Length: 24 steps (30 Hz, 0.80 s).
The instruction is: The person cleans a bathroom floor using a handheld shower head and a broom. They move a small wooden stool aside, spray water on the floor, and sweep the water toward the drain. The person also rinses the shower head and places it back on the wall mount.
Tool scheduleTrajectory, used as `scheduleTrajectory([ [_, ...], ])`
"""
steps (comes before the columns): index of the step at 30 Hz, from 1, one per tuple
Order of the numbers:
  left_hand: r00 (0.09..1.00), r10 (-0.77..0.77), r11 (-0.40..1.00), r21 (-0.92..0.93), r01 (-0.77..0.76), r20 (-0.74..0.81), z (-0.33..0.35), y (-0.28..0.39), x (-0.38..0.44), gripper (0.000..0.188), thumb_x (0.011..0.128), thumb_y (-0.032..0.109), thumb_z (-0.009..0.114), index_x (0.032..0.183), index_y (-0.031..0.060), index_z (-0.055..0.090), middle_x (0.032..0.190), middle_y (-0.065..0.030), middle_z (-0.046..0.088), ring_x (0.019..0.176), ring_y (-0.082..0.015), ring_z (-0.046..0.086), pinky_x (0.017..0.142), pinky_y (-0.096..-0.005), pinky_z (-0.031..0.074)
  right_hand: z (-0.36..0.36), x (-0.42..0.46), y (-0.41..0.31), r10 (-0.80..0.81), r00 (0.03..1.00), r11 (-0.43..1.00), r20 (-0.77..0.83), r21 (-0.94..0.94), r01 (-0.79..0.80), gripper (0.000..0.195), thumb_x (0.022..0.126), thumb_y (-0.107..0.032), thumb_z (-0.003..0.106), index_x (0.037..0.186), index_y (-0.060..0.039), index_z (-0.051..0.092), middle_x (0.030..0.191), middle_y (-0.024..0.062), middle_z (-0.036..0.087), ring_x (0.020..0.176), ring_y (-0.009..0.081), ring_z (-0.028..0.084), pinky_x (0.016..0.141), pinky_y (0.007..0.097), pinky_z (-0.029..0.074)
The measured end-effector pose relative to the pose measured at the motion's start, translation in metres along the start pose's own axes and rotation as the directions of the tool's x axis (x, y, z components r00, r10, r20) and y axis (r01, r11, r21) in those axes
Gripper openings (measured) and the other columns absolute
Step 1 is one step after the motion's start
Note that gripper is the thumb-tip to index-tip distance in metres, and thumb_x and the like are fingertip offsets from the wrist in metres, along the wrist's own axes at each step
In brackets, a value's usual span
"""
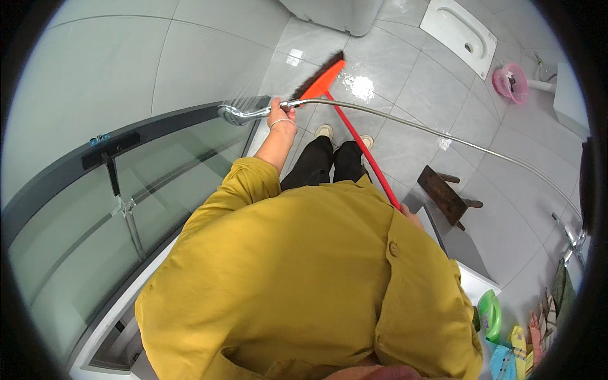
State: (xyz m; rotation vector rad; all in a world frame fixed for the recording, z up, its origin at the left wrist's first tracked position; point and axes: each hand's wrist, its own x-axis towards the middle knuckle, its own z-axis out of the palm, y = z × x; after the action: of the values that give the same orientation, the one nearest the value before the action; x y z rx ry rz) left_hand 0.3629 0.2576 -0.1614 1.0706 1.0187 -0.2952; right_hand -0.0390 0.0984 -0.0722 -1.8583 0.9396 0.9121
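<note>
My left hand (281, 118) grips the handle of a chrome shower head (232, 115), which sprays thin jets of water towards the grey tiled wall (209, 57). From its handle a flexible metal hose (408, 120) arcs right to a chrome mixer tap (575, 241). My right hand (412, 216), partly hidden by my yellow shirt, is around the red handle (363, 147) of a broom. The orange broom head (322, 83), with dark bristles, rests on the grey tiled floor (389, 57) ahead of my feet. The hose crosses above the broom handle.
A dark-framed glass panel (190, 175) stands at left. A squat toilet (434, 28) and a pink basket (521, 95) are at upper right. On the right, a small wooden stool (439, 194) lies tipped over. A green plastic bottle (489, 313) and hanging towels (565, 289) are at lower right.
</note>
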Motion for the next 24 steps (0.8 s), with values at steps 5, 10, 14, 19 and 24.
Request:
scheduleTrajectory([
  [5, 0.999, 0.043, 0.999, -0.02, -0.043, 0.028, -0.016, 0.013, 0.012, 0.015, 0.074, 0.018, 0.059, 0.074, 0.0072, 0.049, 0.062, -0.0048, 0.055, 0.046, -0.013, 0.05, 0.038, -0.0225, 0.04, -0.032, 0.064, -0.078, -0.279, 0.96, 0.943, -0.001, -0.188, 0.274, 0.03, 0.086, -0.03, 0.037, 0.099, -0.0031, 0.043, 0.075, 0.0234, 0.056, 0.07, 0.0406, 0.053, 0.061, 0.0492, 0.041],
  [10, 0.999, 0.02, 0.998, -0.061, -0.022, -0.041, -0.013, 0.031, 0.006, 0.019, 0.074, 0.021, 0.062, 0.071, 0.0069, 0.05, 0.061, -0.0015, 0.053, 0.049, -0.0106, 0.049, 0.041, -0.0216, 0.042, -0.037, 0.171, -0.142, -0.356, 0.934, 0.867, -0.035, -0.385, 0.316, 0.026, 0.085, -0.026, 0.041, 0.091, -0.0031, 0.051, 0.082, 0.0188, 0.058, 0.076, 0.0358, 0.056, 0.065, 0.0451, 0.044],
  [14, 0.996, 0.017, 0.998, -0.063, -0.023, -0.09, -0.007, 0.036, 0.021, 0.021, 0.074, 0.023, 0.062, 0.071, 0.0059, 0.05, 0.061, -0.003, 0.052, 0.049, -0.0109, 0.049, 0.042, -0.0211, 0.044, -0.061, 0.216, -0.157, -0.251, 0.967, 0.853, -0.052, -0.484, 0.195, 0.031, 0.085, -0.032, 0.037, 0.098, -0.0057, 0.049, 0.086, 0.0189, 0.057, 0.083, 0.0355, 0.054, 0.069, 0.0453, 0.043],
  [19, 0.989, 0.003, 0.997, -0.08, -0.015, -0.146, -0.001, 0.036, 0.046, 0.025, 0.073, 0.023, 0.062, 0.071, 0.0039, 0.047, 0.062, -0.0048, 0.051, 0.048, -0.0124, 0.048, 0.041, -0.0218, 0.045, -0.096, 0.189, -0.093, -0.094, 0.993, 0.863, -0.067, -0.502, 0.047, 0.036, 0.086, -0.037, 0.034, 0.099, -0.0065, 0.049, 0.093, 0.0192, 0.056, 0.089, 0.0354, 0.052, 0.075, 0.0436, 0.041],
  [24, 0.98, -0.096, 0.993, -0.091, 0.081, -0.176, -0.001, 0.023, 0.069, 0.031, 0.072, 0.023, 0.064, 0.087, 0.0056, 0.042, 0.067, -0.0051, 0.051, 0.053, -0.0129, 0.049, 0.043, -0.0231, 0.043, -0.119, 0.077, -0.054, -0.092, 0.98, 0.914, -0.174, -0.405, 0.014, 0.032, 0.086, -0.032, 0.037, 0.096, -0.0037, 0.049, 0.082, 0.0219, 0.057, 0.081, 0.0392, 0.053, 0.067, 0.0457, 0.042],
])
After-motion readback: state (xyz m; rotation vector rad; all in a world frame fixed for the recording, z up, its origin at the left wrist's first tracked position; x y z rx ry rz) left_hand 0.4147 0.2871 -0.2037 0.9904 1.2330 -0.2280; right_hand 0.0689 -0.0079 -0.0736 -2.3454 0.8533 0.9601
